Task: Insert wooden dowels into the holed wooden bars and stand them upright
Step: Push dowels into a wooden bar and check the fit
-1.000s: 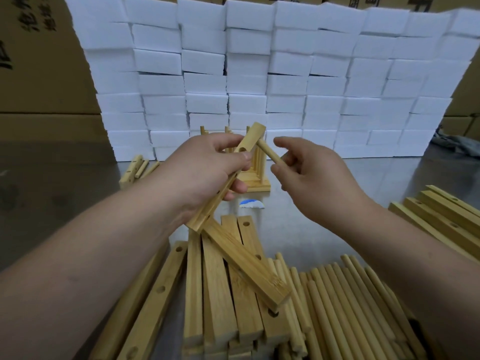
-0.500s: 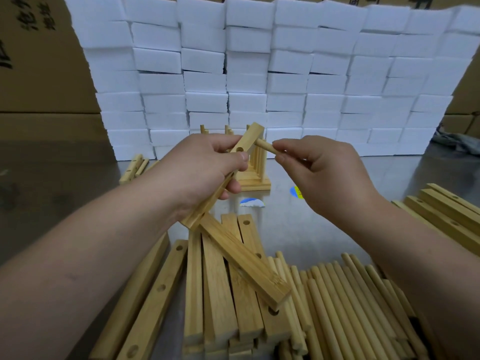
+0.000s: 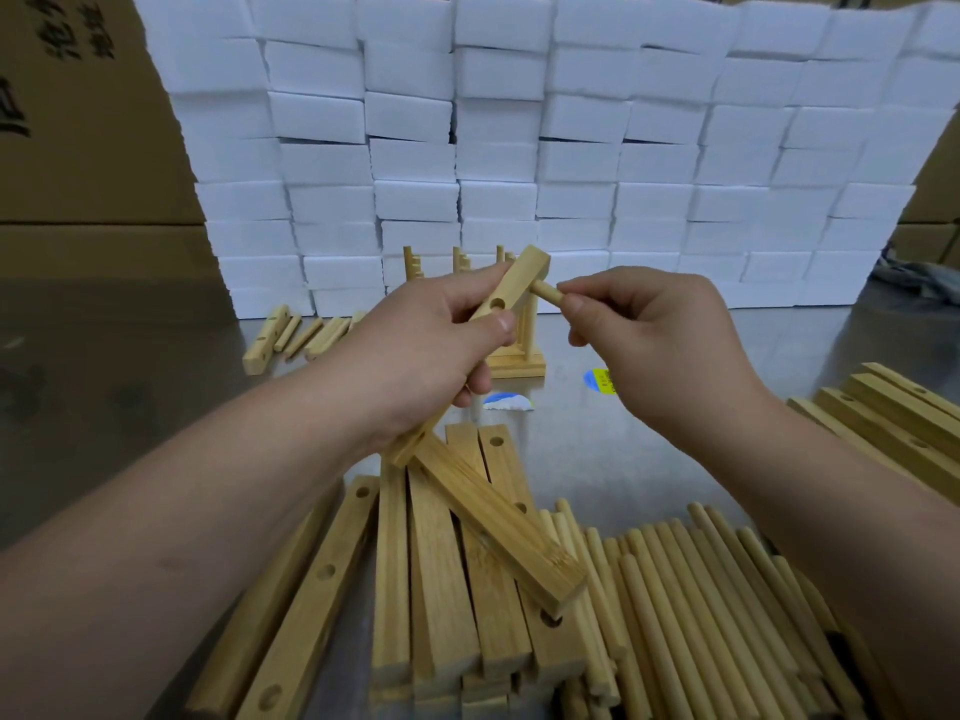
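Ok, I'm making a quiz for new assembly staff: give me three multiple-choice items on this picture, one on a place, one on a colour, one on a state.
1. Where do the loose dowels lie?
A. near edge, right of the bar pile
B. on the white blocks
C. on a cardboard box

2. What colour are the stacked blocks behind?
A. blue
B. white
C. black

3. What is the right hand doing?
A. resting flat on the table
B. pinching a dowel at the held bar
C. hanging empty

Key: 1 A, the loose dowels lie beside the bar pile. 2 B, the stacked blocks are white. 3 B, the right hand pinches the dowel against the held bar in the left hand.
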`<state>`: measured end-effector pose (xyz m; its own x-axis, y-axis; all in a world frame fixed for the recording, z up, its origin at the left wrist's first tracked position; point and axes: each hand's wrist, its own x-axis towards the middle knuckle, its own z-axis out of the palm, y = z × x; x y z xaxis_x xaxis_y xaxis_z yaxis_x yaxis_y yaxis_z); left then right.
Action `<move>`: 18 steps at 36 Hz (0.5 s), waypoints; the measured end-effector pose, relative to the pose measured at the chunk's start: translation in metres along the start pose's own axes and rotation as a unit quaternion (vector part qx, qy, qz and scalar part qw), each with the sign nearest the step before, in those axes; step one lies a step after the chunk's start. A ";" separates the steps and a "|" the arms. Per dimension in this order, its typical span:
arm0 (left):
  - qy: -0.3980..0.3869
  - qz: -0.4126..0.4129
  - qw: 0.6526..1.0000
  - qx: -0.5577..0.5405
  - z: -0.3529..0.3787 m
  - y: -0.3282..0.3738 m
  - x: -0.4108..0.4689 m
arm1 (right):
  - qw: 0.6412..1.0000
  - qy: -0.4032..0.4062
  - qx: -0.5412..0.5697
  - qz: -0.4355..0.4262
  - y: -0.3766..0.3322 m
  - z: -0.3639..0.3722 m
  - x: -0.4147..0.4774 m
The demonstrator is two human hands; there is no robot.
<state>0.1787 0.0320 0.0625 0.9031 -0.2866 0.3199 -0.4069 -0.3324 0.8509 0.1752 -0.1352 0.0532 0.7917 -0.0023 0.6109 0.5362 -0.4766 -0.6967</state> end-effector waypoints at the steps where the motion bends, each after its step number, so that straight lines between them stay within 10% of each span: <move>1: 0.000 0.003 1.000 0.004 0.000 0.000 0.000 | 0.999 -0.001 0.033 0.031 -0.002 0.000 0.001; 18: -0.020 -0.045 0.993 0.109 -0.010 0.014 -0.001 | 0.960 0.008 0.228 0.163 -0.009 -0.010 0.012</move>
<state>0.1734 0.0367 0.0778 0.9325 -0.2808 0.2274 -0.3497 -0.5435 0.7631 0.1771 -0.1400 0.0706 0.9367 -0.1017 0.3349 0.3353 -0.0141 -0.9420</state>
